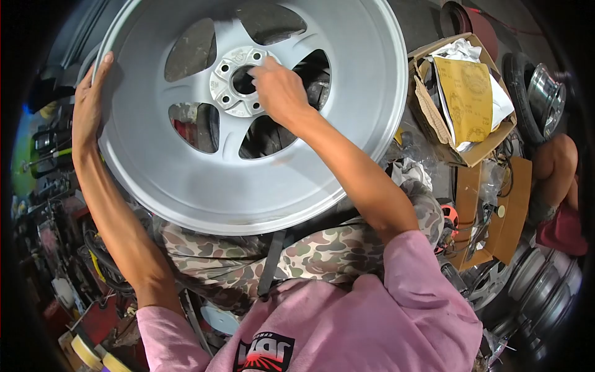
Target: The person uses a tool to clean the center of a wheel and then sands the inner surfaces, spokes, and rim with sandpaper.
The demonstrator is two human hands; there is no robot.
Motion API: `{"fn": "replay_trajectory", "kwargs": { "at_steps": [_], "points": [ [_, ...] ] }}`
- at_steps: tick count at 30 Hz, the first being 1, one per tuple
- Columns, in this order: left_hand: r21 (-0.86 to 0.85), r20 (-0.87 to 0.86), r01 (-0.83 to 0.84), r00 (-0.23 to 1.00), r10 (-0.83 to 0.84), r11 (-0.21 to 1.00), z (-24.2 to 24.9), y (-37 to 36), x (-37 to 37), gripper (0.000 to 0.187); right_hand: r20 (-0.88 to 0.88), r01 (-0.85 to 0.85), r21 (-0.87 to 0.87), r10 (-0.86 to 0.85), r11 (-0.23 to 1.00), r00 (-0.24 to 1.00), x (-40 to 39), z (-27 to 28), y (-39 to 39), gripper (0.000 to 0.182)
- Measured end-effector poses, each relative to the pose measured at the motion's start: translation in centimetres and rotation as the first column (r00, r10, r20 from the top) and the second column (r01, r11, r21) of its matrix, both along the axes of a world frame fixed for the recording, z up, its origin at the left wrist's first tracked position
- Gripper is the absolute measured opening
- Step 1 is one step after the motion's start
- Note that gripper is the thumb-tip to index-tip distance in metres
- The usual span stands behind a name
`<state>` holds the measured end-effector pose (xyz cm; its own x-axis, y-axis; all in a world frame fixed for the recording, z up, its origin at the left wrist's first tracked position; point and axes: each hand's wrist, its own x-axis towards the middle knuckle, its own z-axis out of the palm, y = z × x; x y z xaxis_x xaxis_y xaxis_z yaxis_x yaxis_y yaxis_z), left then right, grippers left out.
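The left arm (pixel 118 214) stretches forward, nearly straight, its left hand (pixel 90 115) upright with fingertips up. The right arm (pixel 353 164) slants inward, its right hand (pixel 282 93) blurred, fingers bent.

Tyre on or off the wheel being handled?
Off: the wheel shows a bare rim edge, with the left hand directly against it.

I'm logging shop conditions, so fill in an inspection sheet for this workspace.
Surface: no bench seen; what supports the wheel is unclear
Job's things: grey five-spoke wheel, partly covering camouflage trousers
Clutter: cardboard box holding papers; another open box nearby
Hands: left hand on the rim's left edge; right hand, blurred, at the hub, grip unclear
Cables: thin red line at top right, perhaps a cord
Surroundings: another person's bent knee and more wheels at right
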<state>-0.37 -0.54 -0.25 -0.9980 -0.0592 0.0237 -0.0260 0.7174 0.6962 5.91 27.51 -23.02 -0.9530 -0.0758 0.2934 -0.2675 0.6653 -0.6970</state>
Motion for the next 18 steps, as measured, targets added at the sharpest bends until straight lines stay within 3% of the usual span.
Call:
{"fn": "replay_trajectory", "kwargs": {
  "at_steps": [1,4,9,11,13,15,18],
  "points": [
    [-0.004,-0.043,-0.022,0.999,0.022,1.000,0.2,1.2,0.7,0.065,-0.001,0.002,-0.004,-0.002,1.000,1.000,0.5,0.5,0.3,0.021],
    [-0.014,-0.098,-0.026,0.995,0.025,1.000,0.3,1.8,1.4,0.064,0.254,0.017,-0.116,0.013,0.993,0.967,2.5,1.7,0.8,0.020],
    [-0.047,-0.113,-0.023,0.993,0.017,0.999,0.6,2.8,2.6,0.058,0.363,0.062,-0.143,-0.005,0.988,0.932,3.3,1.9,-1.6,0.022],
    [0.017,-0.120,0.014,0.993,-0.012,1.000,0.6,3.0,2.7,0.056,0.356,0.116,-0.219,-0.031,0.969,0.934,3.1,2.1,-2.3,0.028],
    [-0.010,-0.127,0.001,0.992,-0.003,1.000,0.6,3.0,2.6,0.057,0.352,0.102,-0.169,-0.037,0.980,0.935,3.4,2.5,-2.2,0.033],
    [-0.035,-0.140,-0.010,0.990,0.005,0.999,0.7,2.8,2.3,0.057,0.373,-0.085,0.067,0.054,0.994,0.926,4.0,2.9,-1.7,0.035],
    [-0.049,-0.118,0.000,0.993,-0.005,0.999,0.6,2.1,2.0,0.057,0.389,-0.140,-0.009,0.132,0.990,0.912,4.6,2.7,-0.3,0.036]
  ]
}}
